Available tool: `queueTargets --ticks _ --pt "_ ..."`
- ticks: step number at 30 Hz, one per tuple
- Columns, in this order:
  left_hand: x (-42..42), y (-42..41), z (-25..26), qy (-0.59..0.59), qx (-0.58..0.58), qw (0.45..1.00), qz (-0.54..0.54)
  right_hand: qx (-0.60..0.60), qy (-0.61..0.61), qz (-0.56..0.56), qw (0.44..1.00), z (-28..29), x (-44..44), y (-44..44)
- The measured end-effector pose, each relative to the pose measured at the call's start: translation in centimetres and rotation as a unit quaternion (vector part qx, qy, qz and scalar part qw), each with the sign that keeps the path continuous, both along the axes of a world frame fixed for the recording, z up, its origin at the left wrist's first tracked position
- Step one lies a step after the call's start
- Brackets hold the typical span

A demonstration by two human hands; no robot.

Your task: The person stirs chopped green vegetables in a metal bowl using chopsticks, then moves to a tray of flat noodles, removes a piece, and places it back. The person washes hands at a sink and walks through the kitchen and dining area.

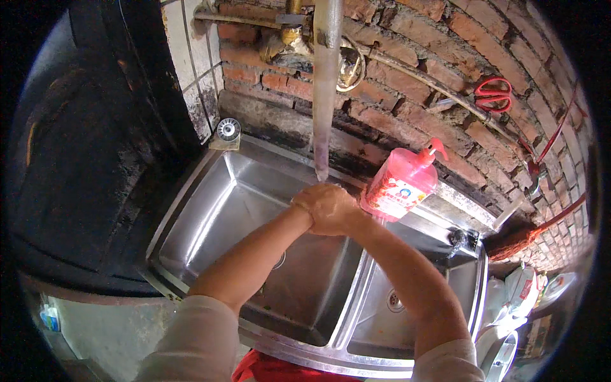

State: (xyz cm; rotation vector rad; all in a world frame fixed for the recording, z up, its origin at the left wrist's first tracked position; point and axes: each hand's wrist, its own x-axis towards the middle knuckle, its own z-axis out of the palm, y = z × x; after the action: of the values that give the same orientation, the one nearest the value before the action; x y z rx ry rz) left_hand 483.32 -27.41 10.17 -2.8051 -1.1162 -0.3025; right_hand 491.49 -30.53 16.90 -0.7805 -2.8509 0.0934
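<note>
Below the end of a pale hanging hose [323, 95], my left hand [310, 203] and my right hand [341, 215] are clasped together, wet, above the back of the left basin of a stainless steel double sink [355, 298]. The fingers overlap, so which hand wraps the other is hard to tell. No separate object shows between them. Just right of my hands stands a pink pump bottle [398, 186] with a printed label, on the sink's back rim.
A sink strainer [229, 129] rests at the back left corner. Red-handled scissors [493, 94] hang from a pipe on the brick wall [410, 62]. Plastic bags [521, 289] lie at the right. A dark panel [95, 167] stands left of the sink.
</note>
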Motion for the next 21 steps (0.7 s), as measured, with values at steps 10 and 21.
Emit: queueTargets --ticks 10,21 --pt "-1.5 -2.9 3.3 -0.153 -0.099 0.983 -0.026 -0.248 0.076 -0.066 0.964 -1.1 1.1 4.7" --pt "-0.2 -0.8 -0.8 -0.872 -0.404 0.256 0.105 -0.746 0.650 -0.013 0.148 -5.5 0.0 0.4"
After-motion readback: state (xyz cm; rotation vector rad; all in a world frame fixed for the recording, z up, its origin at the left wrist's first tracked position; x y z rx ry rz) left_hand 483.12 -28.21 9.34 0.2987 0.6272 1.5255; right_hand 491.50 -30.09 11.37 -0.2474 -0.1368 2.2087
